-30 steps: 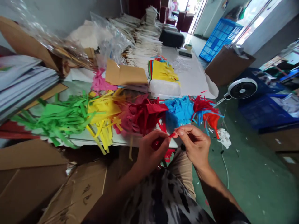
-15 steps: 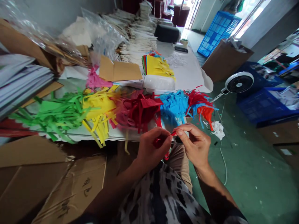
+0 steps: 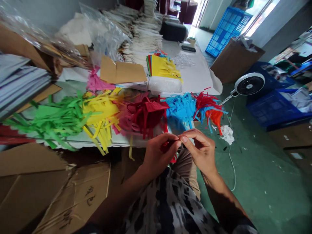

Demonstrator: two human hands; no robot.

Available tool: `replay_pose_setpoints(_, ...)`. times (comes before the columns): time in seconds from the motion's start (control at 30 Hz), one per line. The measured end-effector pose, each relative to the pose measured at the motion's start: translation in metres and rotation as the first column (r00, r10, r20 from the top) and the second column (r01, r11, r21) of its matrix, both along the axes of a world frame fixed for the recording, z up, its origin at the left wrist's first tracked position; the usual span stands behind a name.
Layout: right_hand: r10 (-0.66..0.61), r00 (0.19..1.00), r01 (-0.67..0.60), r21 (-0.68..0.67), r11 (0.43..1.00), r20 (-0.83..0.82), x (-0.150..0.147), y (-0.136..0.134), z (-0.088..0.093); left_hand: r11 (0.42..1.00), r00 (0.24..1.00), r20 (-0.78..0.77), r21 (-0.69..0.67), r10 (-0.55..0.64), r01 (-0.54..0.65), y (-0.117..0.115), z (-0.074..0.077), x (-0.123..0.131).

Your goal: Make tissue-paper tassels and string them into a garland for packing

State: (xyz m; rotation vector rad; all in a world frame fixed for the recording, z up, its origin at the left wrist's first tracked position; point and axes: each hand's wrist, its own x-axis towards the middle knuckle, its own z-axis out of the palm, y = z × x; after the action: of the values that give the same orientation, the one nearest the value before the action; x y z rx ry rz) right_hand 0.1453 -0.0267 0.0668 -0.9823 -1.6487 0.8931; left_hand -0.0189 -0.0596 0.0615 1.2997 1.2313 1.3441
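My left hand (image 3: 159, 156) and my right hand (image 3: 200, 151) meet at the table's front edge, with their fingertips pinching a small piece of red paper (image 3: 169, 146) that is mostly hidden by my fingers. Just beyond them, fringed paper bunches lie in a row along the white table (image 3: 195, 76). A green bunch (image 3: 51, 123) and a yellow bunch (image 3: 102, 112) lie on the left. A dark red bunch (image 3: 148, 113) is nearest my hands, then a blue bunch (image 3: 180, 107) and a red-orange bunch (image 3: 209, 105).
Flattened cardboard (image 3: 48, 185) lies at lower left, and a stack of papers (image 3: 21, 84) sits at left. A white plastic tub (image 3: 165, 85) and stacked white bundles (image 3: 146, 35) stand on the table. A desk fan (image 3: 248, 84) and blue crates (image 3: 275, 110) stand on the green floor.
My hands have drawn closer, and the red paper tip showing between them is now mostly covered by my fingers. The whole view has shifted slightly up and left.
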Motion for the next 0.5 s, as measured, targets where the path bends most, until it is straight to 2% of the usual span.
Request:
replay_pose_setpoints(0.1,-0.02,0.999,0.02,-0.019,1.0,-0.028,0.002,0.0,-0.001,0.995,0.993,0.103,-0.07,-0.06,0.067,0.002,-0.001,0.001)
replay_pose_setpoints(0.33,0.032,0.993,-0.046,-0.128,0.991,-0.113,0.01,-0.002,-0.001,0.968,0.964,0.239,-0.19,-0.116,0.163,0.005,-0.007,0.009)
replay_pose_setpoints(0.5,-0.2,0.965,0.181,-0.121,0.976,-0.169,0.027,-0.004,-0.005,0.939,0.964,0.102,-0.219,-0.247,0.264,-0.001,-0.012,0.013)
